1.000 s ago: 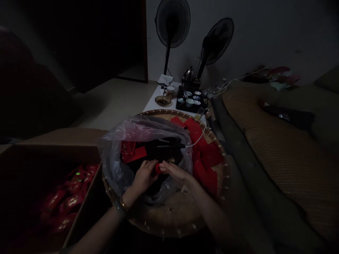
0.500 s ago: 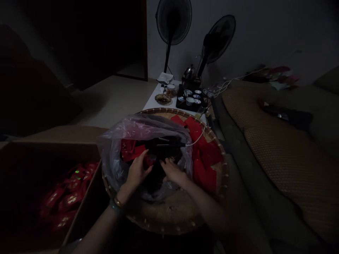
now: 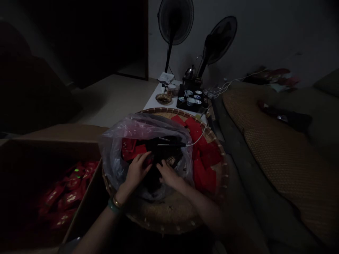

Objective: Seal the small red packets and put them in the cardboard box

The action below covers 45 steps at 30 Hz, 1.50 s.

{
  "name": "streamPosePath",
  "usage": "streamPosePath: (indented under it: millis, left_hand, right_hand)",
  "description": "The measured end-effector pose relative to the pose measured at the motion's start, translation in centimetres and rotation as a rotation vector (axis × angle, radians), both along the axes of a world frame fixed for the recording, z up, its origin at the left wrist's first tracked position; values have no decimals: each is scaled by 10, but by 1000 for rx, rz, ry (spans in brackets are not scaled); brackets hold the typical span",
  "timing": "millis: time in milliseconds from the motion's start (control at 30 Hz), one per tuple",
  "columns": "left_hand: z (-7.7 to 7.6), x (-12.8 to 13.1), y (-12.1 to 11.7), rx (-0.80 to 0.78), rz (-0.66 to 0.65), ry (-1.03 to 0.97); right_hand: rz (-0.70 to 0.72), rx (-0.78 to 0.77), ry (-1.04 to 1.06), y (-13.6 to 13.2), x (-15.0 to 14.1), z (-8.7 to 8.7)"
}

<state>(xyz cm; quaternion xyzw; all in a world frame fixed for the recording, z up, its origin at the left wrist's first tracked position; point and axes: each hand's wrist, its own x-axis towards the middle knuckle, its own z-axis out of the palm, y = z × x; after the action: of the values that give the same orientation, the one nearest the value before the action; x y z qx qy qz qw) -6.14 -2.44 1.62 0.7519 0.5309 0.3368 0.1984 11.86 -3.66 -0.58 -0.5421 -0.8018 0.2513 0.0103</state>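
Note:
My left hand (image 3: 137,170) is closed around a small red packet (image 3: 147,161), mostly hidden by the fingers. Just to its right, my right hand (image 3: 168,174) has its fingers apart and bent over dark loose contents (image 3: 153,180), too dim to name. Both hands are inside an open clear plastic bag (image 3: 116,139) that lies on a round woven bamboo tray (image 3: 177,215). Red packets (image 3: 129,148) lie at the left inside the bag. A slim black tool (image 3: 172,145) with a white cord rests across the far part of the bag.
Flat red pouches (image 3: 203,173) lie along the tray's right side. A cardboard box (image 3: 58,132) at the left holds several red packets (image 3: 71,197). Behind stands a white table (image 3: 150,102) with a black tea tray (image 3: 182,105), cups and two fans. A mat-covered sofa (image 3: 272,155) is at right.
My right hand has shifted slightly left, closer to my left hand. My left hand has turned a little, and less of the red packet shows.

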Motion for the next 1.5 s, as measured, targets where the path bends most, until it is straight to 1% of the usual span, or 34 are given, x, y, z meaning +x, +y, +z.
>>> streamPosePath:
  millis: [100, 167, 233, 300, 333, 400, 500, 600, 667, 733, 800, 967, 1100, 1300, 1500]
  left_hand:
    - [2, -2, 0, -12, -3, -1]
    - [4, -3, -1, -22, -8, -14]
    - [6, -4, -1, -27, -13, -26]
    - [8, -5, -1, -28, -17, -30]
    - [9, -5, -1, -28, -20, -28]
    - [10, -6, -2, -27, -29, -24]
    - [11, -6, -3, -25, -47, -26]
    - [13, -6, -4, -30, -57, -25]
    - [15, -7, -6, -32, -62, -23]
    - [16, -7, -7, -28, -68, -27]
    - [17, -8, -7, -20, -68, -33]
    - [19, -6, -8, -20, -32, -85]
    - [20, -5, -6, -13, 27, -147]
    - [15, -5, -2, -9, 122, -138]
    - [13, -3, 2, -64, 187, -163]
  right_hand:
    - [-20, 30, 56, 4, 4, 0]
    - [-56, 54, 151, 9, 8, 0]
    - [-127, 69, 297, 15, 11, -1]
    - [-259, 17, 498, 20, 13, -3]
    - [-348, -58, 617, 22, 14, -3]
    - [-527, -296, 887, 24, 14, -4]
    - [-705, -676, 1263, 23, 15, 2]
    - [-826, -933, 1476, 20, 17, 12]
    - [-860, -1045, 1558, 19, 18, 19]
    - [-857, -1102, 1619, 18, 20, 24]
    - [-857, -1117, 1647, 17, 21, 28]
    - [-886, -1102, 1636, 15, 21, 33]
    - [-894, -1081, 1611, 13, 19, 40]
    - [-821, -1044, 1584, 13, 17, 53]
    - [-742, -1047, 1564, 11, 16, 58]
